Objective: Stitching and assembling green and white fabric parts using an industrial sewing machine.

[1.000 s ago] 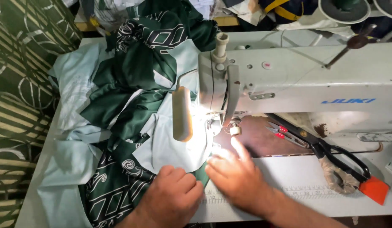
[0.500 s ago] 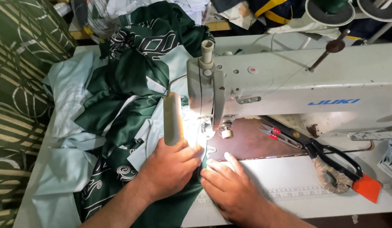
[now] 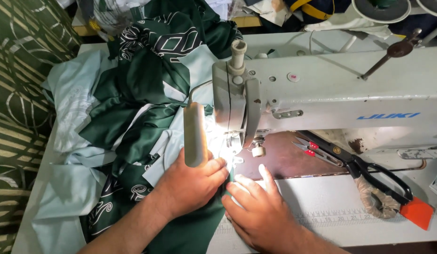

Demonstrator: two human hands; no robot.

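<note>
Okay, both hands are flat on the cloth just in front of the needle area. Left hand (image 3: 192,181) lies palm down on the green fabric (image 3: 133,99), fingers curled lightly and pressing it to the table, not pinching anything. Right hand (image 3: 258,207) sits just beside it, touching it at the fingertips, fingers spread and extended, index pointing toward the presser foot (image 3: 230,146); it presses the fabric edge, no closed grip. The fabric is dark green with white pattern and pale blue-green panels, bunched up to the left of the sewing machine (image 3: 331,94) and running under its head. The small lamp (image 3: 196,136) on a bent neck hangs just above the left hand's knuckles and washes out the needle zone, so the needle itself cannot be made out. Right of the hands, under the machine arm: red-handled thread snips (image 3: 308,149), then black scissors (image 3: 373,176) with wrapped handles, near an orange-red piece (image 3: 417,212). A printed ruler strip (image 3: 331,218) runs along the table (image 3: 402,230) by the right hand.
</note>
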